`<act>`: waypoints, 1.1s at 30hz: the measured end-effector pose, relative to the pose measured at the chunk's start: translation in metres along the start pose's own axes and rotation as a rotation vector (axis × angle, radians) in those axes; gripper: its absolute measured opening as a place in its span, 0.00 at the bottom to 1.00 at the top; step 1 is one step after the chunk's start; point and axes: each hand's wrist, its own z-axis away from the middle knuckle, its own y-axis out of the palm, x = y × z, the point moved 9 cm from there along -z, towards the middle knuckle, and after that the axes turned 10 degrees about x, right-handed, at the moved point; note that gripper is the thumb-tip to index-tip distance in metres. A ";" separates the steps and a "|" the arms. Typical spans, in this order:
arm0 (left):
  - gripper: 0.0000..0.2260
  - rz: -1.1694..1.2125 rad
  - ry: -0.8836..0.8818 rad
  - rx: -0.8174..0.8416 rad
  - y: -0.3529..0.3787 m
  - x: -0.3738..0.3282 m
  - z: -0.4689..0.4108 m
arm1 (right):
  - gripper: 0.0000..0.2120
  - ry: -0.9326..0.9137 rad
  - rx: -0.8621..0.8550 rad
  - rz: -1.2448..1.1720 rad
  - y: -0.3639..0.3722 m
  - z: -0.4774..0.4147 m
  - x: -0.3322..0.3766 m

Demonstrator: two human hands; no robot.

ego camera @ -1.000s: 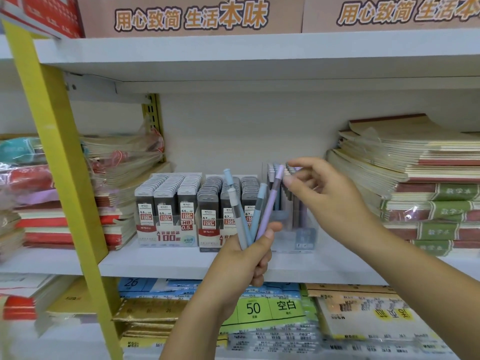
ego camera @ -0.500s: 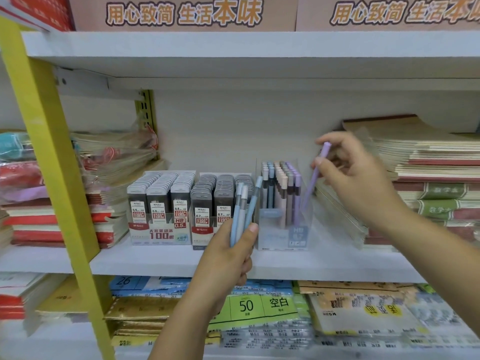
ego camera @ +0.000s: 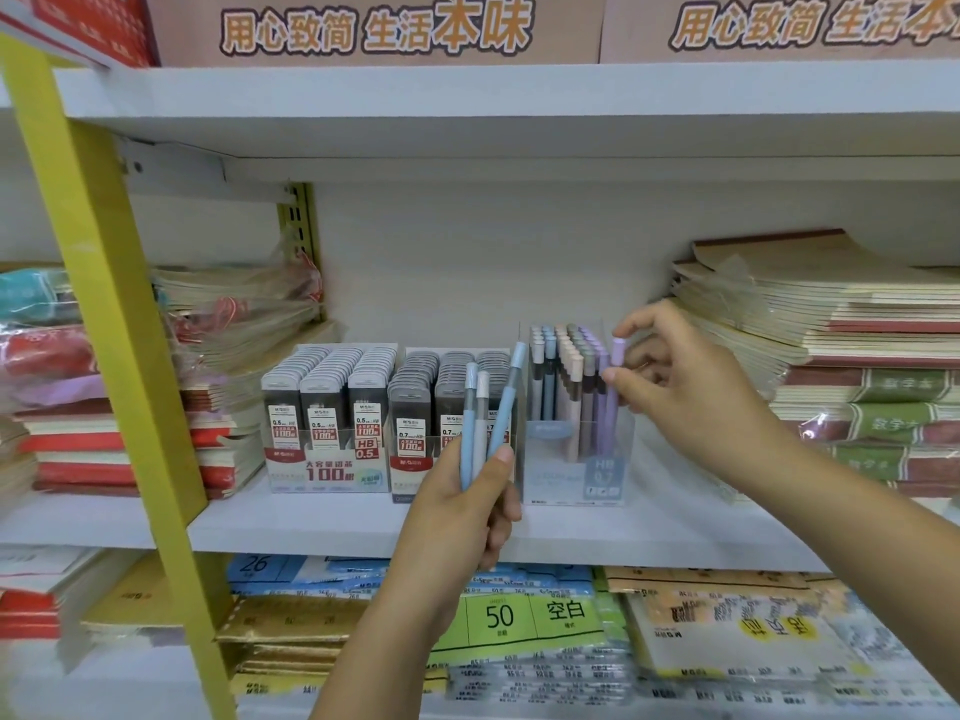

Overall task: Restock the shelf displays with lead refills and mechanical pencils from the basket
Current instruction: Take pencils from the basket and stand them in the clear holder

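- Pinching a purple pencil (ego camera: 617, 356) near its top, the right hand (ego camera: 691, 392) holds it upright, tip down, at the right side of the clear box (ego camera: 571, 475), so it can stand with the other purple ones.
- The left hand (ego camera: 467, 517) grips three blue pencils (ego camera: 501, 407) low down, tops up, just in front of the box. That keeps them close for their turn.
- The box stands on the white shelf (ego camera: 311, 522), just beside the lead refills (ego camera: 332, 407), which sit in full rows.
- Pencils in the box stand sorted by colour, so I think the blue ones go on its left side.
- The basket is not in view.
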 end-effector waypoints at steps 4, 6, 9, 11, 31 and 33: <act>0.10 0.003 0.018 0.015 0.002 -0.004 0.000 | 0.13 0.050 0.019 0.220 0.009 0.002 -0.004; 0.15 -0.004 0.026 0.039 0.005 -0.007 0.001 | 0.11 0.028 -0.071 0.244 0.002 0.006 0.005; 0.16 -0.025 0.042 0.072 0.009 -0.010 0.001 | 0.10 -0.080 -0.145 0.104 -0.002 0.010 0.032; 0.12 -0.025 0.056 0.092 0.012 -0.012 0.002 | 0.11 -0.038 -0.065 -0.136 0.007 0.007 0.040; 0.10 0.018 0.077 -0.038 -0.020 -0.006 -0.002 | 0.07 -0.138 -0.001 0.395 0.014 -0.053 0.048; 0.11 0.012 0.081 -0.037 -0.021 -0.007 -0.003 | 0.05 -0.134 0.010 0.368 0.018 -0.053 0.045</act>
